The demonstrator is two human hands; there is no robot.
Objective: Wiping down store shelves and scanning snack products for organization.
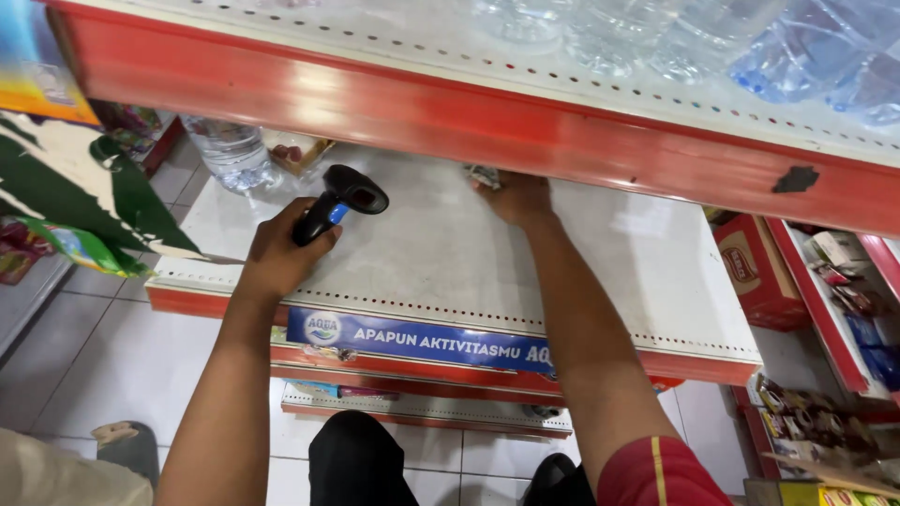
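I am holding a black scanner (339, 199) in my left hand (281, 251), fingers wrapped tight round its handle, so this grip is closed on the scanner. Its head is pointing up and to the right, toward the back of the white shelf (450, 253), and the handle is slanting down into my palm near the shelf's left half.

My right hand (517, 197) is reaching further in, to the rear edge of the shelf, just under the red lip of the shelf above (450, 117). The fingertips are touching a small crumpled packet (484, 175) there (its kind is too small and shadowed to tell). Whether this grip is pinching the packet or only resting against it, I cannot tell, since the red lip is hiding part of the fingers.

The relation that matters: the packet is lying to the right of the scanner head and a little deeper toward the rear edge, with bare shelf between them. The scanner's long axis is aiming roughly that way, though somewhat short of it. The right hand is far the nearer of the two to the packet; the left is well apart from it.

At the shelf's rear left corner a clear water bottle (232, 150) is standing, beside a small carton (298, 150), both left of the scanner and clear of either hand.
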